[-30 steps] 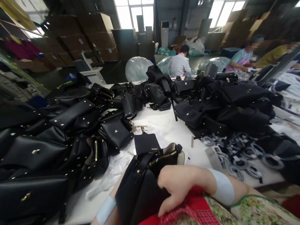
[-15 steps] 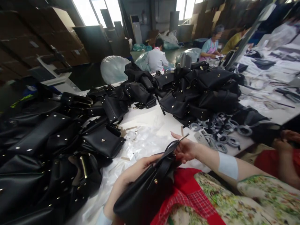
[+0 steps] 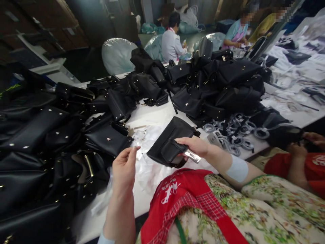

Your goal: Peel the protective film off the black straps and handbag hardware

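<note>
My right hand [image 3: 194, 145] grips a black handbag [image 3: 166, 135], thumb on top, with the bag tilted above the table in front of my red apron. A shiny silver metal piece [image 3: 193, 156] sticks out below the same hand; its kind is unclear. To the left of the bag and apart from it, my left hand [image 3: 126, 162] is raised with thumb and fingertips pressed together. Whatever may be between those fingertips is too small to make out.
Black handbags are piled on the left [image 3: 38, 132] and at the back [image 3: 215, 84]. White wrapping scraps [image 3: 142, 169] cover part of the white table [image 3: 149, 115]. Coiled straps [image 3: 241, 132] lie at right. A co-worker in red [image 3: 284, 166] sits close on my right; several others work farther back.
The handbag has moved from my lap up over the table and been turned over. My left hand has let go of it and moved left; my right hand now holds it.
</note>
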A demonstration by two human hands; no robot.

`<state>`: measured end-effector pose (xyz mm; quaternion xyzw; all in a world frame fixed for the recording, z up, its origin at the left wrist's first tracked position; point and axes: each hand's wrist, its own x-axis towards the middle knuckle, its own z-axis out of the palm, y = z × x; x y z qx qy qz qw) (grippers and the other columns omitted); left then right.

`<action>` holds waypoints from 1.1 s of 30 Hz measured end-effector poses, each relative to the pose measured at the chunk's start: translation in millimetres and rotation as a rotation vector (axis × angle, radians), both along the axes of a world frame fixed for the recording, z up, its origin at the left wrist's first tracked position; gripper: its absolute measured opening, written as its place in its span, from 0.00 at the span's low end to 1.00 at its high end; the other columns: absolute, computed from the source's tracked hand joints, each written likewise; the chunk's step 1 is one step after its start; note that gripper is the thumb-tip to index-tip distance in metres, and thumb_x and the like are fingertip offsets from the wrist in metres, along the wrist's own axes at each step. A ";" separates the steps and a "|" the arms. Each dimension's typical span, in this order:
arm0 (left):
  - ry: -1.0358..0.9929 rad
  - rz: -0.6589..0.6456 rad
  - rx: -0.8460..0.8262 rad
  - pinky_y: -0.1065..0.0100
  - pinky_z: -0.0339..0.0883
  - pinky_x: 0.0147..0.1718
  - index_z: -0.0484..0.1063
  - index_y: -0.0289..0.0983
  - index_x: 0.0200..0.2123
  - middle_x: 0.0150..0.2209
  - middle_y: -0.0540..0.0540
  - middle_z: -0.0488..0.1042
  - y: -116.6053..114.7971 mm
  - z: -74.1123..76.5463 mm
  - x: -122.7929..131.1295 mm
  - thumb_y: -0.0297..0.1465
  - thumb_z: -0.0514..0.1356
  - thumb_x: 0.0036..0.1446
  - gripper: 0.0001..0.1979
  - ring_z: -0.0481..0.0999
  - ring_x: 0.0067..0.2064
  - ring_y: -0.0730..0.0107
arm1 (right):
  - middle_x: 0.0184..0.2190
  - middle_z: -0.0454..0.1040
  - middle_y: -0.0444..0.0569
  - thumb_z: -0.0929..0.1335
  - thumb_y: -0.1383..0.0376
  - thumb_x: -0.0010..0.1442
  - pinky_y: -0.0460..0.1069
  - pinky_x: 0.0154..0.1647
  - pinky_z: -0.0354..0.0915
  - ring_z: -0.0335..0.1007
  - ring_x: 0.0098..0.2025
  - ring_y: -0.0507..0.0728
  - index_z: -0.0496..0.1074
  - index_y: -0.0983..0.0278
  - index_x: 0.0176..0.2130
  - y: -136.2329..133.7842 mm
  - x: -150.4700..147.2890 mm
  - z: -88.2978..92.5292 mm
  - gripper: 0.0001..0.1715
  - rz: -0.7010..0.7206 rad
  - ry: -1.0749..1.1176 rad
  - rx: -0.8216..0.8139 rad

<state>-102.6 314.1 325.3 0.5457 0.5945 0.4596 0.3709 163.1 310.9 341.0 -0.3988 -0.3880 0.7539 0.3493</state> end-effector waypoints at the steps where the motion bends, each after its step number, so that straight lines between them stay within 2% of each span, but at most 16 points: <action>1: 0.019 -0.028 -0.001 0.72 0.58 0.19 0.77 0.37 0.36 0.20 0.52 0.70 -7.7 2.9 5.0 0.42 0.59 0.58 0.15 0.66 0.22 0.73 | 0.22 0.74 0.44 0.69 0.51 0.54 0.47 0.23 0.69 0.68 0.21 0.51 0.73 0.66 0.30 0.9 -3.3 -3.8 0.20 -0.056 -0.038 0.067; 4: 0.014 -0.202 -0.053 0.69 0.66 0.28 0.79 0.38 0.30 0.27 0.48 0.79 -25.9 5.5 27.7 0.39 0.61 0.56 0.11 0.74 0.28 0.67 | 0.26 0.76 0.45 0.69 0.49 0.55 0.51 0.36 0.73 0.74 0.32 0.56 0.75 0.63 0.29 2.5 -8.6 -16.6 0.19 -0.247 -0.212 0.266; 8: -0.045 -0.430 -0.169 0.65 0.69 0.38 0.80 0.37 0.34 0.34 0.45 0.82 -33.1 -2.1 58.1 0.36 0.59 0.58 0.11 0.78 0.37 0.64 | 0.26 0.76 0.47 0.68 0.49 0.58 0.56 0.42 0.73 0.74 0.39 0.61 0.76 0.61 0.32 0.9 -9.1 -22.0 0.19 -0.352 -0.401 0.421; 11: -0.041 -0.476 -0.211 0.66 0.67 0.35 0.78 0.35 0.33 0.32 0.43 0.81 -31.8 -5.9 71.2 0.38 0.57 0.59 0.14 0.77 0.34 0.65 | 0.29 0.77 0.48 0.66 0.53 0.62 0.55 0.44 0.72 0.74 0.39 0.59 0.76 0.63 0.32 -0.5 -10.4 -19.3 0.18 -0.380 -0.486 0.634; 14: 0.083 -0.465 -0.167 0.70 0.59 0.26 0.74 0.35 0.28 0.22 0.49 0.73 -29.5 -2.7 77.2 0.42 0.59 0.57 0.15 0.69 0.25 0.71 | 0.32 0.78 0.49 0.63 0.58 0.65 0.51 0.43 0.71 0.75 0.36 0.56 0.75 0.64 0.33 -1.9 -13.1 -20.7 0.17 -0.350 -0.551 0.765; 17: 0.245 -0.433 -0.054 0.71 0.52 0.24 0.68 0.37 0.24 0.19 0.54 0.64 -26.8 3.6 80.6 0.42 0.64 0.52 0.16 0.61 0.22 0.75 | 0.35 0.79 0.49 0.64 0.60 0.65 0.50 0.45 0.70 0.76 0.39 0.56 0.75 0.65 0.36 -4.5 -15.7 -27.3 0.14 -0.308 -0.611 0.796; 24: 0.423 -0.450 0.003 0.70 0.49 0.26 0.64 0.37 0.22 0.20 0.54 0.62 -23.7 4.8 83.8 0.41 0.62 0.55 0.17 0.60 0.24 0.74 | 0.37 0.80 0.50 0.64 0.60 0.64 0.49 0.45 0.71 0.76 0.40 0.56 0.76 0.65 0.38 -8.6 -18.5 -33.2 0.14 -0.324 -0.656 0.826; 27: 0.399 -0.491 -0.008 0.70 0.50 0.26 0.64 0.37 0.23 0.20 0.55 0.61 -23.6 1.6 83.4 0.39 0.61 0.57 0.15 0.60 0.24 0.75 | 0.36 0.80 0.50 0.65 0.60 0.64 0.50 0.44 0.71 0.76 0.39 0.57 0.77 0.65 0.38 -8.4 -18.0 -33.1 0.14 -0.319 -0.675 0.819; 33: 0.220 -0.545 -0.053 0.71 0.49 0.24 0.62 0.37 0.22 0.19 0.55 0.60 -24.6 -5.2 83.6 0.33 0.57 0.59 0.14 0.58 0.22 0.76 | 0.37 0.80 0.51 0.64 0.59 0.64 0.51 0.45 0.71 0.77 0.41 0.58 0.77 0.64 0.38 -9.4 -18.8 -36.0 0.15 -0.314 -0.720 0.808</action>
